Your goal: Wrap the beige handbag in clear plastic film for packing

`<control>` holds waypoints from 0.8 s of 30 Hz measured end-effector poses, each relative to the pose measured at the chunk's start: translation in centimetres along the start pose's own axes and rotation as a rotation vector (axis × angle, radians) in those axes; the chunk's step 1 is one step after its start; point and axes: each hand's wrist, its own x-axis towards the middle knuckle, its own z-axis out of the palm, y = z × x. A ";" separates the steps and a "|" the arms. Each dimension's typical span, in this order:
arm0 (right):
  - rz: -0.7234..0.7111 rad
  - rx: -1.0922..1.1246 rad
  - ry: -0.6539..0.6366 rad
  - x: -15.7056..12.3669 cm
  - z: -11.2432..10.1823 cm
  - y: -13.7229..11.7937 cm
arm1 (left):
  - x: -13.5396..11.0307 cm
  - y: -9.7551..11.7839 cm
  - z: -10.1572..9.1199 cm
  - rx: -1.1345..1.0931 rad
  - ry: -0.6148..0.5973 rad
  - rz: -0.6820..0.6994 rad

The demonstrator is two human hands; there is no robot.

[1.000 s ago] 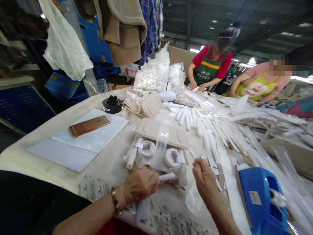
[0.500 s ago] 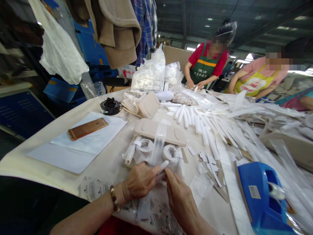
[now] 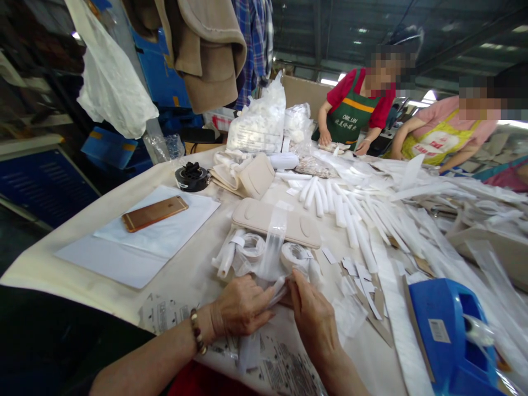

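A beige padded bag flap (image 3: 256,216) lies in front of me, with a clear plastic strip (image 3: 275,234) across it. Below the flap sit two coiled white straps (image 3: 251,246) and a rolled white tube (image 3: 226,259), partly in thin clear plastic. My left hand (image 3: 241,307) has its thumb and fingers closed on a whitish plastic-wrapped piece (image 3: 278,290) at the near side of the bundle. At that piece's right end, my right hand (image 3: 313,311) pinches beside the right coil; its fingertips partly hide the contact. Printed clear plastic (image 3: 284,363) lies under my wrists.
A phone (image 3: 155,213) rests on white sheets (image 3: 119,264) at left. Blue tape dispenser (image 3: 445,330) stands at right, near paper scraps (image 3: 363,280). White foam tubes (image 3: 330,201) spread behind. Two co-workers in aprons work across the table; a stuffed clear bag (image 3: 259,124) stands at the back.
The view has shifted slightly. My right hand has moved up toward the right coil, and the wrapped piece sits a little lower between my hands. The red-sleeved co-worker's hands have moved apart.
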 end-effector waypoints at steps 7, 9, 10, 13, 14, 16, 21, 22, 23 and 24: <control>0.016 0.033 0.023 0.6 0.1 0.5 | 0.1 0.0 -0.1 0.018 -0.188 -0.026; 0.012 0.084 0.009 0.2 -0.2 0.3 | 0.1 0.2 -0.1 0.026 -0.180 -0.030; 0.005 0.115 -0.007 -0.2 -0.4 0.2 | 0.1 0.2 0.0 0.032 -0.176 -0.033; -0.056 0.218 -0.079 -1.3 -0.9 -0.7 | 0.0 0.4 0.1 0.046 -0.162 -0.045; -0.078 0.234 -0.119 -1.5 -0.9 -0.9 | 0.0 0.3 0.1 0.049 -0.158 -0.046; -0.098 0.211 -0.212 -1.6 -0.9 -1.2 | 0.1 0.3 0.0 0.050 -0.151 -0.033; -0.090 0.089 -0.388 -0.8 -0.8 -1.3 | 0.1 0.4 -0.1 0.015 -0.132 -0.007; -0.091 0.066 -0.410 -0.6 -0.8 -1.3 | 0.0 0.5 0.1 0.002 -0.145 -0.027; -0.092 0.038 -0.427 -0.4 -0.8 -1.3 | -0.2 0.5 0.3 0.006 -0.159 -0.058; -0.091 0.009 -0.442 -0.2 -0.9 -1.3 | -0.4 0.5 0.6 0.015 -0.172 -0.096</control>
